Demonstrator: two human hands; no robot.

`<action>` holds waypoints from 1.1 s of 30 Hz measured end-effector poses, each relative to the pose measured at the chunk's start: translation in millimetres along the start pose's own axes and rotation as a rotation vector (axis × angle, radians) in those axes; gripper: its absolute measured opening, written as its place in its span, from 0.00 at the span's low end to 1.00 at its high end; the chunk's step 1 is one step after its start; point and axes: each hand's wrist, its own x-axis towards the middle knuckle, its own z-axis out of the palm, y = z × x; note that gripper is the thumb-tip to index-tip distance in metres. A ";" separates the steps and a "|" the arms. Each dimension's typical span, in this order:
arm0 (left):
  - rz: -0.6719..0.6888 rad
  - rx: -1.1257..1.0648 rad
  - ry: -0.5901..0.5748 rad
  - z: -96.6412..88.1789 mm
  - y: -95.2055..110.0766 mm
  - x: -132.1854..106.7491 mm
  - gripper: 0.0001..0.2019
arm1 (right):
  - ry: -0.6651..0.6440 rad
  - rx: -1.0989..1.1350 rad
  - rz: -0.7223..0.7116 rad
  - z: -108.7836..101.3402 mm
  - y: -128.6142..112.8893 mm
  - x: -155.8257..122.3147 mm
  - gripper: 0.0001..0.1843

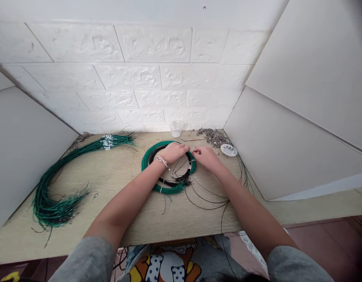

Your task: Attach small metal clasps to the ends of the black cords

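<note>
A ring of green wires (148, 158) lies on the tabletop, with a smaller ring of black wires (169, 183) inside it. White ties bind both in places. My left hand (174, 152) is laid over the top of the rings, its fingers curled around the wires at the upper right. Just to the right, my right hand (206, 156) pinches a thin wire (193, 152) between thumb and forefinger at the ring's edge; its far end is hidden. Cut ends of the black wires bunch up at the lower right of the ring.
A long bundle of green wires (44, 192) with white connectors curves along the left. A clear plastic cup (176, 129) stands by the brick-patterned wall. Grey scraps (213, 137) and a white oval dish (228, 150) lie back right. Loose thin wires (208, 207) trail under my right forearm and over the edge.
</note>
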 end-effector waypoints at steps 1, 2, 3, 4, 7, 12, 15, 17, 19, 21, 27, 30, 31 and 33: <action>-0.006 0.005 -0.002 -0.5 0.5 -0.3 0.05 | 0.006 -0.003 0.003 0.8 0.6 0.3 0.13; -0.014 0.008 -0.001 -0.7 1.0 -0.6 0.05 | 0.011 -0.007 0.005 1.5 1.2 0.6 0.14; -0.022 0.009 0.000 -0.5 1.4 -0.7 0.06 | 0.018 -0.007 0.006 2.1 1.8 0.9 0.14; -0.031 0.008 0.002 0.0 1.8 -0.6 0.06 | 0.025 -0.001 0.003 2.7 2.3 1.3 0.14; -0.058 -0.004 -0.007 2.4 2.3 0.0 0.07 | 0.021 0.053 0.001 3.5 3.5 2.2 0.12; -0.099 -0.023 -0.024 2.0 3.6 0.1 0.07 | -0.039 0.172 0.028 2.8 5.2 3.1 0.09; -0.113 -0.044 -0.029 -0.1 4.9 -0.7 0.08 | -0.054 0.224 0.038 3.0 6.4 3.7 0.09; -0.131 -0.072 -0.022 -0.2 5.3 -1.0 0.11 | -0.068 0.255 0.047 3.9 7.0 4.2 0.10; -0.139 -0.110 -0.022 0.9 5.0 -1.0 0.14 | -0.076 0.267 0.056 5.2 6.9 4.6 0.10; -0.128 -0.155 -0.027 2.6 4.0 -0.8 0.16 | -0.069 0.261 0.064 6.6 6.4 4.8 0.09; -0.127 -0.331 0.007 7.8 -0.6 0.9 0.18 | 0.039 0.140 0.010 8.8 6.9 7.5 0.09; -0.150 -0.408 0.019 8.7 -1.7 1.6 0.18 | 0.068 0.085 -0.040 8.6 7.7 9.7 0.08; -0.158 -0.425 0.021 8.6 -1.9 1.8 0.18 | 0.076 0.063 -0.055 8.2 7.6 10.2 0.08; -0.174 -0.448 0.022 8.0 -2.0 2.1 0.19 | 0.085 0.015 -0.078 7.0 6.5 10.5 0.09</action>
